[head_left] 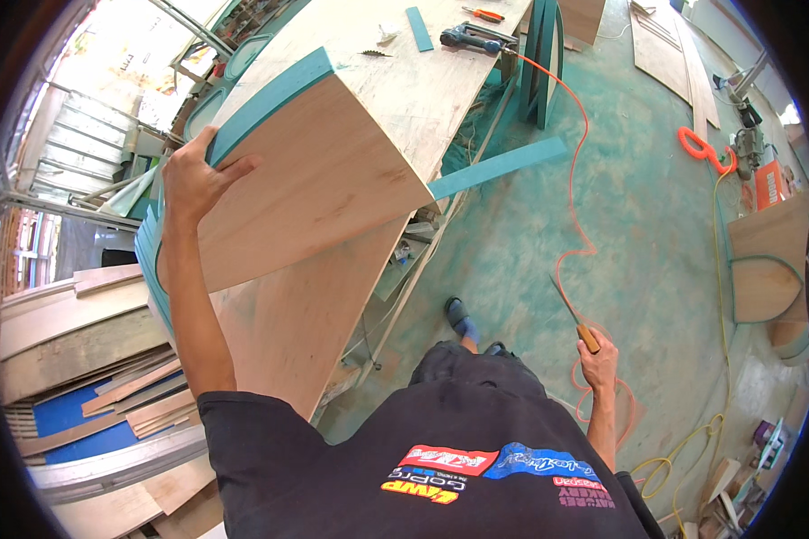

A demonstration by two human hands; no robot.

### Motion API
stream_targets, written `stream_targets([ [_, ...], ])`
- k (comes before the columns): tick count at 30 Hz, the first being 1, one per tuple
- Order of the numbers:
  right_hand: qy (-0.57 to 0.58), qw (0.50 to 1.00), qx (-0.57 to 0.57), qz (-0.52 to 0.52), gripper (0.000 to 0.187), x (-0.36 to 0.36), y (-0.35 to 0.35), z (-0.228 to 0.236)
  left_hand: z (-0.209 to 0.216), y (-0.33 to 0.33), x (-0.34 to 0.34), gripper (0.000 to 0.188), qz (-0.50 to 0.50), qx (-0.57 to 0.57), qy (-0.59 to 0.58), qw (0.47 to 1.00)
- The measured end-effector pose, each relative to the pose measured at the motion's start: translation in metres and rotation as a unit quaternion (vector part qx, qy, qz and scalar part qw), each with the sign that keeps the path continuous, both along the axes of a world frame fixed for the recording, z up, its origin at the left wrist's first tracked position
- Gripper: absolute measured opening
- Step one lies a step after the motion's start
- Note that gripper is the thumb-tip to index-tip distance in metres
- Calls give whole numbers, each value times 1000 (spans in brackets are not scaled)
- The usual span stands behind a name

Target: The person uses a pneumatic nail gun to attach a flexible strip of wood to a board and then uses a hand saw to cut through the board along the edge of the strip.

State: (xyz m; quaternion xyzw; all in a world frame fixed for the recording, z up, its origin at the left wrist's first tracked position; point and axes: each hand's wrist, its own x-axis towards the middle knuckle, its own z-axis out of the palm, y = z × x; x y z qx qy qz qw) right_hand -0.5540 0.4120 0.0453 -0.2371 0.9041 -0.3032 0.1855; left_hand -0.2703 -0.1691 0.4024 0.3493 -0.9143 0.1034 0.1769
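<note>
My left hand [198,180] grips a curved-edge plywood panel [306,171] at its upper left side. The thumb lies on the wood face, and the fingers wrap over the teal edging strip [274,94]. This panel is tilted up above the workbench [368,54], its lower corner near the bench's right edge. Out to the right, well away from the panel, my right hand [600,359] is closed round the wooden handle of a slim, pointed hand tool [588,338]. Its narrow dark blade points up and left; I cannot tell whether it is a knife or a file.
A nail gun [470,38] with an orange hose [584,135], orange-handled pliers [484,14] and a teal strip [419,29] lie on the bench. Another teal strip [503,168] juts over the floor. Wood boards [72,332] are stacked at left; a yellow hose [719,269] runs along the right.
</note>
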Motion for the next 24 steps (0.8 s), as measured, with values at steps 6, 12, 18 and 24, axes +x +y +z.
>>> stream_targets([
  [6, -50, 995, -64, -59, 42, 30, 4, 1, 0, -9, -24, 105, -38, 81, -15, 996],
  [12, -63, 983, -144, -97, 44, 45, -15, 15, 0, -14, -95, 107, -74, 153, -12, 985],
  [18, -149, 949, -243, -135, 50, 51, -60, 82, 5, -3, -110, 117, -17, 136, -89, 987],
  [24, -82, 937, -340, 3, 51, 61, -119, 65, 0, -9, -118, 123, -74, 6, -43, 996],
])
